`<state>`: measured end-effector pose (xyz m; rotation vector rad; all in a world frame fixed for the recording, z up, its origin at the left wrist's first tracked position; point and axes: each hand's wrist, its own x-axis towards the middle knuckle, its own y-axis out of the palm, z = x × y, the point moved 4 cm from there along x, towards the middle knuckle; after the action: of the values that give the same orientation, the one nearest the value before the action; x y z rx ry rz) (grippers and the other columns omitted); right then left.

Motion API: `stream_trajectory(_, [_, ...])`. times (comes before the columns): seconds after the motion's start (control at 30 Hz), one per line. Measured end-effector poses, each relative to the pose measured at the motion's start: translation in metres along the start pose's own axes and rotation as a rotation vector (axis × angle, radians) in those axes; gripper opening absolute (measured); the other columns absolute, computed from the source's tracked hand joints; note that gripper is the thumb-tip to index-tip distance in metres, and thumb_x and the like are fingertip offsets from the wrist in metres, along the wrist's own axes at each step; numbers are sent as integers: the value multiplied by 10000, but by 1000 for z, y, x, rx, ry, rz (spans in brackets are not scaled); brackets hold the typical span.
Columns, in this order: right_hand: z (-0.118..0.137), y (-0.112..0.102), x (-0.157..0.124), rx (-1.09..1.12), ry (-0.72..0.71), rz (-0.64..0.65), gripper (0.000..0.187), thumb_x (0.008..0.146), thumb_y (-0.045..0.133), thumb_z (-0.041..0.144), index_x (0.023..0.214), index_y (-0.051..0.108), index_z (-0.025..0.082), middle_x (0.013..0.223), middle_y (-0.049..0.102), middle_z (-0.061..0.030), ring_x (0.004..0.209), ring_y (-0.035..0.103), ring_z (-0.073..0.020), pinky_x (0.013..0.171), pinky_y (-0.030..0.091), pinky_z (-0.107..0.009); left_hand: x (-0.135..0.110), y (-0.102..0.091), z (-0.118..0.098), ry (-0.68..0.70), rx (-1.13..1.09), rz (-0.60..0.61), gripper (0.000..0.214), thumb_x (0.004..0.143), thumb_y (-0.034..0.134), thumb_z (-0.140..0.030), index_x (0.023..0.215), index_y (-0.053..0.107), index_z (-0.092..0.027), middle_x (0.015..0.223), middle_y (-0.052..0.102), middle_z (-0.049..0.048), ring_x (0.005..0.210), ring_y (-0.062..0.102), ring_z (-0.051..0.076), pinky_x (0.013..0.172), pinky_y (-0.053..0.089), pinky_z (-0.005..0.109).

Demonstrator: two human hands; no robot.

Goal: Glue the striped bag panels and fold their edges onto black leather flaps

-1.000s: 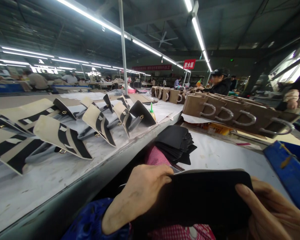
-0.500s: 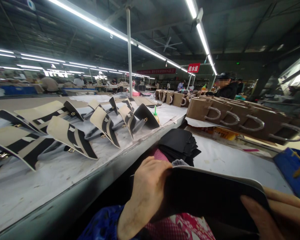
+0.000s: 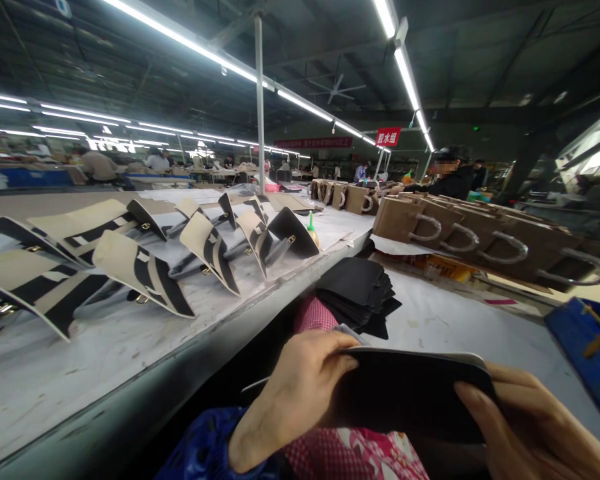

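Both my hands hold one flat black panel [image 3: 410, 397] with a pale underside, low in the head view. My left hand [image 3: 300, 387] grips its left end, thumb on top. At the right end my right hand [image 3: 525, 427] wraps round the panel, fingers curled over its front. Just beyond lies a stack of black pieces [image 3: 357, 293] on the white work surface [image 3: 455, 320].
A long conveyor table [image 3: 80, 373] at left carries several cream-and-black striped flaps [image 3: 140, 270]. A row of brown bags with grey handles [image 3: 485, 240] stands at right, a blue bin [image 3: 585, 347] beside them. A person in a dark cap [image 3: 445, 173] works behind.
The black panel tipped up half a second ago and has come back down flatter. My hands stayed on its ends. The view shifted slightly right.
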<state>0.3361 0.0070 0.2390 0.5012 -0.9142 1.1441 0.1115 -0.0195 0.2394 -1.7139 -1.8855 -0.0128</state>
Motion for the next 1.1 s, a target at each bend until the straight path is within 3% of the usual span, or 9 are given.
stream_trajectory(0.1, [-3,12,-3,159,44,63,160,831,756,232,717,646,247,781,659,-1,650,575,-141,601,452,-260,-1,4,3,-56,-21,42,181,904,635,-109,949,772,-218,879,775,-21,800,705,145,729,505,202])
stream_trajectory(0.2, [-24,16,-7,281,170,87,164,832,755,245,709,646,236,797,640,-1,684,559,-143,610,442,-255,-2,6,5,-65,38,22,176,903,630,-109,857,769,-208,799,758,-16,766,698,162,689,494,220])
stream_trajectory(0.33, [-51,20,-12,329,323,86,162,811,789,310,742,665,232,854,649,7,764,575,-132,638,443,-206,-3,8,5,18,147,-32,157,870,657,-67,820,761,-174,813,760,22,760,696,191,708,505,264])
stream_trajectory(0.47, [-56,23,-11,286,384,89,186,807,795,359,740,683,227,862,666,6,774,599,-125,650,451,-182,-2,10,6,93,220,-38,151,851,668,-36,855,761,-156,802,751,32,735,696,196,707,534,288])
stream_trajectory(0.63, [-39,25,-8,254,304,131,190,847,755,335,718,663,231,801,659,24,701,591,-102,605,445,-164,0,15,1,245,329,-67,207,891,599,-69,1027,740,-137,875,767,77,782,703,244,729,601,367])
stream_trajectory(0.77, [-28,27,-8,213,186,170,141,870,730,293,751,672,247,830,681,27,711,613,-98,620,469,-155,-3,19,-6,329,373,-132,171,900,569,-84,894,732,-133,774,742,83,707,679,238,637,608,345])
stream_trajectory(0.93, [-17,24,-4,219,133,69,86,876,717,256,801,676,260,878,669,17,800,636,-117,707,518,-176,-8,19,-4,314,335,-118,178,928,547,-111,853,701,-158,737,708,47,659,645,190,599,568,287])
stream_trajectory(1.1, [-9,26,-2,215,132,38,127,885,710,246,768,662,244,868,654,1,807,629,-128,695,521,-191,-11,19,-1,345,307,-109,149,956,541,-148,924,684,-179,819,732,45,724,660,170,670,558,253])
